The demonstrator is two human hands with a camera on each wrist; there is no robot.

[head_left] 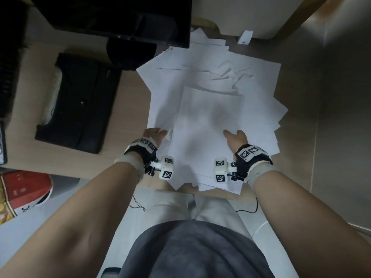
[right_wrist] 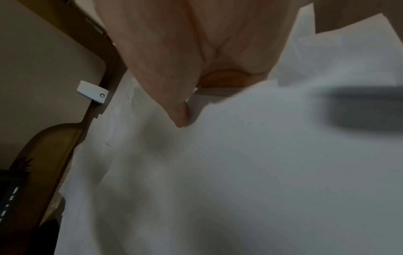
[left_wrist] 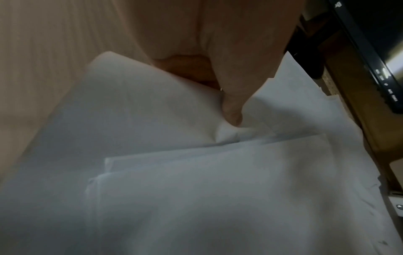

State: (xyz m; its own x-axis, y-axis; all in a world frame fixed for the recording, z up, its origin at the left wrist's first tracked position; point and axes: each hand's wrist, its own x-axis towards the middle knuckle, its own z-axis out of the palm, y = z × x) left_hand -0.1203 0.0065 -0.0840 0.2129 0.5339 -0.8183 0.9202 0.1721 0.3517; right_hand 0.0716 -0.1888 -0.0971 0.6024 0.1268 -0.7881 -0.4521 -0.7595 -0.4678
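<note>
— What do we have under our hands?

— Thin, matte white paper. A flat rectangular top stack (head_left: 206,125) lies on the loose sheets (head_left: 259,63), which are fanned out, with a few crumpled at the far side. All of it sits on the smooth, pale wood desk (head_left: 132,109).

— Which way does the stack run?

— We see its long axis pointing away from us, leaning slightly right. Its near short edge is toward our lap.

— And our hands?

— Both forearms reach forward, with the palms turned inward. Our left hand (head_left: 155,135) pinches the loose sheets just beside the stack, and the thumb dents the paper. Our right hand (head_left: 235,137) grips the stack's right edge, thumb on top and fingers underneath.

— Anything else nearby?

— A soft black pouch (head_left: 80,101) lies to the left, and a dark monitor (head_left: 120,17) stands beyond it.
</note>
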